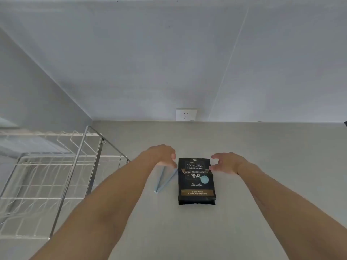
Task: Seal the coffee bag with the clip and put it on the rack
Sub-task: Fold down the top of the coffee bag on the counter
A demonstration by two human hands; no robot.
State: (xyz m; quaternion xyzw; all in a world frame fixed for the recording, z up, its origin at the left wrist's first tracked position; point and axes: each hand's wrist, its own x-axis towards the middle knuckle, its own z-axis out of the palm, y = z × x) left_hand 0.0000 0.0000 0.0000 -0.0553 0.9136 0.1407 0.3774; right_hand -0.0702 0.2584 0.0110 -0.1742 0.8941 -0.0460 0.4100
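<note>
Coffee bag (196,182) lay flat between open, empty left hand (163,154) and right hand (226,163); left hand partly hid the clip (165,182).

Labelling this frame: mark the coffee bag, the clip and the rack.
coffee bag (196,182): head view, middle of the black front panel.
clip (166,182): head view, right arm of the open pale blue V.
rack (75,162): head view, metal upright post.

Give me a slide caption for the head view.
Both hands reach toward coffee bag beside open clip.

Grey wall (169,53), white socket (186,114)
</note>
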